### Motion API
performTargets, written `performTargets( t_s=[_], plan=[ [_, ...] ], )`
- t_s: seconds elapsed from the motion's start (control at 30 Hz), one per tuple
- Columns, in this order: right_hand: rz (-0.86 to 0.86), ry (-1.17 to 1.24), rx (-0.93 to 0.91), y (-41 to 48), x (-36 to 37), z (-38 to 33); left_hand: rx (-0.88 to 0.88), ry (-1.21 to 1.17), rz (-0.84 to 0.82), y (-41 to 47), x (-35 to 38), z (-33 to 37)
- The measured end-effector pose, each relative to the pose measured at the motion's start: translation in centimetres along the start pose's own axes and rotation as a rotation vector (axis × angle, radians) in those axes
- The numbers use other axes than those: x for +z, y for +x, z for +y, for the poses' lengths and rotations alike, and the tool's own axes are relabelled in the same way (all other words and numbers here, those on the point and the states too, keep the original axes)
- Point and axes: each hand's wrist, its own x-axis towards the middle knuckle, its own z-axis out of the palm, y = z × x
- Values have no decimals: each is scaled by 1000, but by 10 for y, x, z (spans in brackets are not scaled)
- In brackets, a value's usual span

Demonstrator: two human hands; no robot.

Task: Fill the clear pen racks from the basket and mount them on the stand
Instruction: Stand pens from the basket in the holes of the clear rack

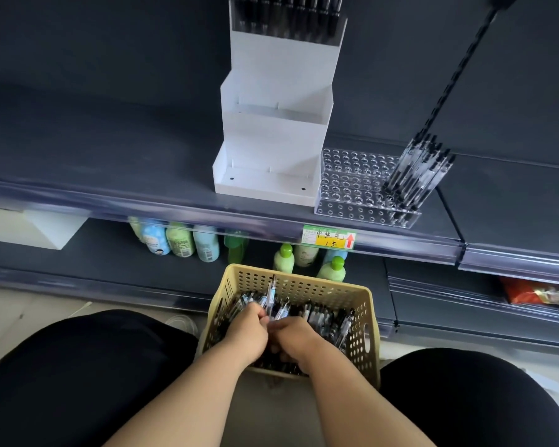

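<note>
Both your hands were down in the basket (365, 333): left hand (250, 330) gripped a few pens (273, 293), one poking up; right hand (296, 341) was curled among the loose ones beside it, couldn't tell on what. The clear rack (352, 185) sat on the shelf (110, 175) just beside the white stand (271, 140), partly filled.

The person is wearing black clothing (78, 375), covering the left knee (117, 343) and the right knee (459, 382). The left forearm (188, 391) and right forearm (352, 391) are showing bare down to the left hand (250, 330) and right hand (292, 341).
</note>
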Motion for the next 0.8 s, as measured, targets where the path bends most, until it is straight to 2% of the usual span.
performTargets(
  t_s=[0.23, 0.5, 0.6, 0.73, 0.8],
  plan=[
    [44, -263, -92, -2, 11, 0, -160, -61, 140, -4, -2, -6],
    [74, -336, -167, 8, 14, -3, -133, -109, 186, 0, -1, -4],
    [152, -370, -230, 3, 6, -10, -77, -163, 231, -5, -7, 8],
    [306, -131, -325, -25, -16, -36, 123, -277, 297, -20, -21, 33],
    [397, -95, -417, -43, -35, -56, 248, -314, 329, -29, -34, 52]
  ],
)
